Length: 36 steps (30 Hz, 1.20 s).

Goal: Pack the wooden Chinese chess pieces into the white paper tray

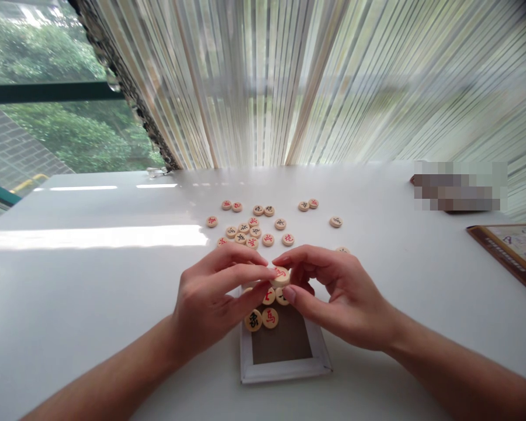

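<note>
Between my two hands is a round wooden Chinese chess piece (281,276) with a red character, raised over the near box. My left hand (221,286) pinches its left edge with the fingertips. My right hand (342,292) curls round its right side, index finger at the back and thumb at the front. Below is a shallow white-rimmed box (284,372) with a brown bottom. Inside lie a black-marked piece (253,320), a red-marked piece (270,318) and, behind them, another red one (268,296) and a black one (282,297), partly covered by my fingers.
Several loose chess pieces (241,238) are scattered beyond my hands on the white table (92,304). At the right edge lies a brown-edged printed box lid (515,254), with a blurred-out item (460,190) behind it. A string curtain (254,88) hangs at the table's far edge.
</note>
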Available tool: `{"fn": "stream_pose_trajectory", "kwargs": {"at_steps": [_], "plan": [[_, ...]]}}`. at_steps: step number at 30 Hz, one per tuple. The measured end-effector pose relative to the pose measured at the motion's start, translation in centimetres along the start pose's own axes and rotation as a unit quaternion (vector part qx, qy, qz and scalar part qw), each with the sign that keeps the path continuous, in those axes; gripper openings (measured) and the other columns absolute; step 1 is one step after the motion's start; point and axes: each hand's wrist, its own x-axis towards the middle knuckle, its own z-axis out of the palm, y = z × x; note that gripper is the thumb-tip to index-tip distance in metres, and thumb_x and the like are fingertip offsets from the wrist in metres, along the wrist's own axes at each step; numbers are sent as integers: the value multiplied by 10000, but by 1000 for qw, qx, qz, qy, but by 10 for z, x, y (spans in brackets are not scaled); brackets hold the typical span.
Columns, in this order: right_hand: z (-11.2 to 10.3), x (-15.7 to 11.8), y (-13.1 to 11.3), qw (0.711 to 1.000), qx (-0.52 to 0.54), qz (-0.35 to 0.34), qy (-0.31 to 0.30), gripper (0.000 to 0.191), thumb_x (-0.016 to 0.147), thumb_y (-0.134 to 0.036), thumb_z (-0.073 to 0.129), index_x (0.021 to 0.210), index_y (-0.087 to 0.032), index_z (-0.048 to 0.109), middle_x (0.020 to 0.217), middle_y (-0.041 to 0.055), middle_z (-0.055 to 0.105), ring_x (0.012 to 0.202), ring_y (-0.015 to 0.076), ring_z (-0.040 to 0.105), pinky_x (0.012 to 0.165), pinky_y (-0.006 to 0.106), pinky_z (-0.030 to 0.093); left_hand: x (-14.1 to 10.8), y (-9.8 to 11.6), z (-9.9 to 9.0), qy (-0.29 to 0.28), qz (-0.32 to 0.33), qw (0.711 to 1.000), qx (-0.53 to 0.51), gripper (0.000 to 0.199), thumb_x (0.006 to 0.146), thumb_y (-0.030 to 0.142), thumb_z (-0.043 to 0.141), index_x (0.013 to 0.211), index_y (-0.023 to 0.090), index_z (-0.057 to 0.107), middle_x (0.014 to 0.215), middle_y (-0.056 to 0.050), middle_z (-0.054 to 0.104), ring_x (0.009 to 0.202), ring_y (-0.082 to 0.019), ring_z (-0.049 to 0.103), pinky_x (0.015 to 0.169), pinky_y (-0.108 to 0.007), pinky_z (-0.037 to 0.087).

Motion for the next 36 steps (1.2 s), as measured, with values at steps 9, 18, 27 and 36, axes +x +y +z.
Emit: {"fn": "stream_pose_trajectory", "kwargs": {"at_steps": [9,18,27,36], "plan": [[-7,3,-3,999,-35,-17,-11,134,910,-233,747,1012,-146,752,786,58,739,650,156,619,597,304,545,-1,-2,-3,-32,22,999,-3,224,891,41,793,1062,186,789,1010,-52,737,832,-115,739,756,-207,642],[-12,6,-5,996,-70,-42,-35,99,847,-168,776,944,-154,764,797,24,743,637,112,596,590,243,526,-3,-5,-3,-54,31,998,-4,206,885,34,796,1043,167,793,1008,-66,734,835,-120,736,747,-210,635],[-12,5,-3,994,-102,-18,-28,70,817,-190,761,861,-172,710,699,-9,662,607,110,558,552,233,484,0,-4,-1,-40,30,998,29,196,914,35,709,1020,190,763,976,-55,751,831,-132,740,759,-230,648],[-8,2,-1,972,-198,-96,-77,116,795,-139,745,883,-176,680,744,-14,657,651,108,562,608,228,476,1,-11,-2,1,-31,999,42,262,909,-10,639,1040,181,761,982,-57,760,876,-144,732,726,-243,634]]}}
